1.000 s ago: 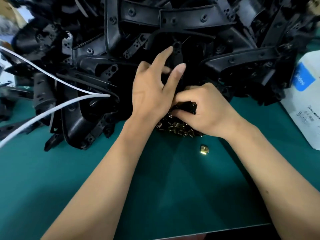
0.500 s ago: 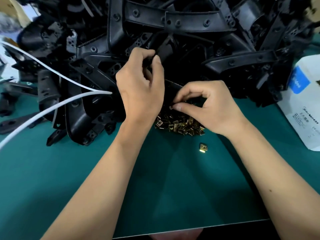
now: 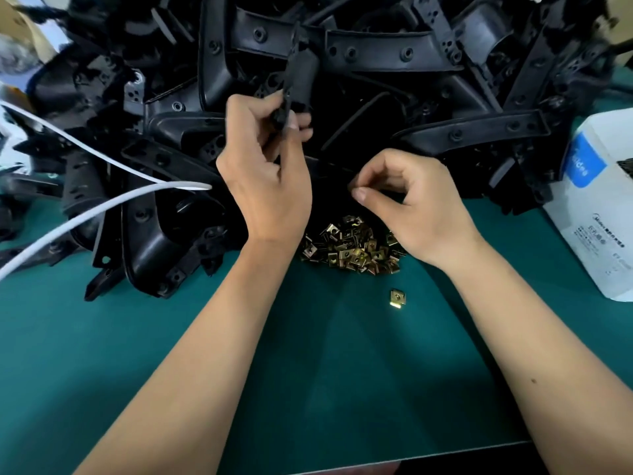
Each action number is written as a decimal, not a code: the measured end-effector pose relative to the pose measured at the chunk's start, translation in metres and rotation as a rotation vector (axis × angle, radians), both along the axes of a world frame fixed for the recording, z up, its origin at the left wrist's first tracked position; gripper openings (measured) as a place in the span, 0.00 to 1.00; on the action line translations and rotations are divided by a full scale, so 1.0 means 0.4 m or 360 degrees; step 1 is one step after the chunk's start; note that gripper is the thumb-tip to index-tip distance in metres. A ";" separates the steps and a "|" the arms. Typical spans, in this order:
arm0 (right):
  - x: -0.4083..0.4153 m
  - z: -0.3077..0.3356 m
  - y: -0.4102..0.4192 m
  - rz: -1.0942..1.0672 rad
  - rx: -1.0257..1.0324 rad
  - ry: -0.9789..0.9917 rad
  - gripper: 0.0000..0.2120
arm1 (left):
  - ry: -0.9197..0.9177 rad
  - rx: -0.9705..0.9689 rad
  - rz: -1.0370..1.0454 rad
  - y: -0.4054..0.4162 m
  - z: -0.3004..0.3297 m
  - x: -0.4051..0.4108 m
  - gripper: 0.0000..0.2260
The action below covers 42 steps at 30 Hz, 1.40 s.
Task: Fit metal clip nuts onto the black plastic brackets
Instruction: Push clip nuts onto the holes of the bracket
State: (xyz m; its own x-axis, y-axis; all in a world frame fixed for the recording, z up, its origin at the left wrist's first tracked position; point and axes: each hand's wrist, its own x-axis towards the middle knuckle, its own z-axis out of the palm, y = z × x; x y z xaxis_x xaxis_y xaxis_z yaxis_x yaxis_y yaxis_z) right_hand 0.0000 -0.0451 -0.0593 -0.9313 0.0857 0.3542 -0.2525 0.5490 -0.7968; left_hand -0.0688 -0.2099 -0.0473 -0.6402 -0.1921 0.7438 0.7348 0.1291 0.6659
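A big heap of black plastic brackets (image 3: 376,56) covers the far half of the green table. My left hand (image 3: 263,176) grips one black bracket (image 3: 298,73) by its lower end and holds it upright, lifted off the heap. My right hand (image 3: 407,200) hovers just above a small pile of brass-coloured clip nuts (image 3: 352,248), thumb and forefinger pinched together; whatever sits between them is too small to make out. One loose clip nut (image 3: 397,298) lies alone on the mat in front of the pile.
A white box with a blue label (image 3: 596,207) stands at the right edge. Two white cables (image 3: 102,173) cross the brackets on the left. The green mat (image 3: 325,371) stretches toward me to the table's near edge.
My left hand closed on a bracket and pulled it up out of the heap. My right hand rose from the clip nut pile with its fingertips pinched.
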 end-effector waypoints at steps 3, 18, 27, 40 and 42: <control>-0.005 -0.004 0.002 -0.0044 0.0062 -0.0021 0.04 | 0.0202 0.0138 -0.0037 -0.004 0.042 0.014 0.09; -0.003 0.040 0.014 0.0314 -0.1750 -0.0262 0.08 | 0.0280 -0.0891 -0.0023 0.039 -0.013 0.033 0.07; -0.019 0.027 -0.054 -0.0048 -0.1262 -0.0006 0.08 | 0.0092 -0.1019 0.0036 0.022 -0.007 0.031 0.11; -0.038 0.043 -0.051 0.0328 -0.1217 -0.0178 0.13 | 0.0237 -0.1514 0.0482 -0.030 0.075 0.064 0.28; -0.038 0.039 -0.058 0.0359 -0.1169 -0.0228 0.13 | 0.0057 -0.1583 0.0424 -0.038 0.072 0.062 0.26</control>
